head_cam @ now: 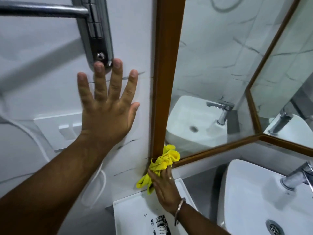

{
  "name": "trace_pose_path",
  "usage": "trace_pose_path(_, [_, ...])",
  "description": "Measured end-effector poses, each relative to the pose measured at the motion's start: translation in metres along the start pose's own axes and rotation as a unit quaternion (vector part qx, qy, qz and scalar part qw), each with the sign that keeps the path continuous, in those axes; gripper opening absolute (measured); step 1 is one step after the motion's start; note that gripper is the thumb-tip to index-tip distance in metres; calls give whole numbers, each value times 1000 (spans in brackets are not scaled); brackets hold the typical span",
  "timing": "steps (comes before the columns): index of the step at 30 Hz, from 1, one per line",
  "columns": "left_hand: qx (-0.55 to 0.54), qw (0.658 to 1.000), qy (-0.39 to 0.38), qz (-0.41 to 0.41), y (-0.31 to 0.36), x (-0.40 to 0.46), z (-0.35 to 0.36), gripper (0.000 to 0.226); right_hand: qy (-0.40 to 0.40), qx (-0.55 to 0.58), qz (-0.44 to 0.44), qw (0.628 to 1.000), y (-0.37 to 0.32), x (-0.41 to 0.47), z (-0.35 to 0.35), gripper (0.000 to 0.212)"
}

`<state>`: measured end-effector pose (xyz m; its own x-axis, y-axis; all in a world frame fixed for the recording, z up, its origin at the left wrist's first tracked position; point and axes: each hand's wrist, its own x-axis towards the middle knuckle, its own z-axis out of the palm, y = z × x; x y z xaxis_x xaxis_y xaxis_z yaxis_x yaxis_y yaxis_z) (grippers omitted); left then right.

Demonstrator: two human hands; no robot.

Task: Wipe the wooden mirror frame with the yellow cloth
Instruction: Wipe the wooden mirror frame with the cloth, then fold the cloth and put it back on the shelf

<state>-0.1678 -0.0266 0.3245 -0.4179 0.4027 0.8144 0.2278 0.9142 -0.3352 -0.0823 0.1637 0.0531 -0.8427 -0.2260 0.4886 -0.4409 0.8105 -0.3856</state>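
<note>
In the head camera's view, the wooden mirror frame (166,78) runs as a brown vertical strip down the centre of the picture, then turns at its bottom corner into a lower rail slanting toward the right edge. The right hand (165,189), at lower centre, is closed around the bunched yellow cloth (162,164) and presses it against that bottom corner, where the upright meets the lower rail. The left hand (108,106), in the left half of the frame, is spread flat and empty on the white marbled wall tile (42,73), fingertips just below a chrome hinge bracket (98,36). A white washbasin (264,197) with a chrome tap (298,175) fills the lower right. Judging by the cloth's place, the wipe is at the upright's foot; the lower rail and right-hand rail appear still to be wiped, though no dust shows either way.
</note>
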Motion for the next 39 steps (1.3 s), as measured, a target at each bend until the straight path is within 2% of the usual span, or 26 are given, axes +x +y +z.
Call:
trace_pose_path(2, [-2, 1000, -10, 4, 1, 1, -2, 80, 20, 84, 58, 995, 4, 4, -7, 52])
trace_pose_path(5, [1, 1000, -15, 9, -2, 2, -3, 80, 97, 142, 153, 973, -6, 5, -2, 44])
trace_pose_path(9, [12, 1000, -23, 9, -2, 2, -5, 79, 217, 185, 269, 920, -30, 14, 18, 28])
trace_pose_path(12, [11, 999, -32, 8, -1, 3, -7, 78, 291, 179, 352, 871, -45, 30, 16, 55])
trace_pose_path(16, [18, 999, -48, 7, -2, 4, -10, 78, 293, 172, 466, 817, -49, 34, 7, 101])
trace_pose_path(21, [15, 995, -96, -2, 3, 5, -22, 81, 266, 162, 455, 834, -41, 35, -10, 110])
trace_pose_path(24, [-15, 995, -87, -55, 30, -16, -36, 80, 216, 110, 421, 874, -38, 36, -18, 90])
trace_pose_path(27, [-89, 991, -80, -59, 90, -80, -50, 54, 193, 81, 393, 895, -38, 36, -27, 76])
trace_pose_path(28, [-142, 981, -109, -77, 106, -104, -52, 53, 191, 80, 388, 898, -36, 36, -29, 74])
trace_pose_path(30, [-224, 934, -237, -144, 120, -139, -49, 53, 168, 69, 375, 909, -31, 37, -35, 75])
trace_pose_path(32, [-233, 877, -363, -214, 120, -165, -31, 61, 145, 55, 356, 922, -22, 38, -37, 76])
trace_pose_path(33, [-227, 860, -389, -238, 116, -173, -22, 66, 142, 55, 347, 925, -19, 39, -39, 73])
trace_pose_path(35, [-202, 852, -410, -256, 110, -188, 1, 76, 134, 58, 331, 932, -15, 39, -38, 66])
trace_pose_path(39, [-190, 870, -408, -201, 122, -202, 34, 75, 140, 60, 315, 937, -12, 38, -37, 59])
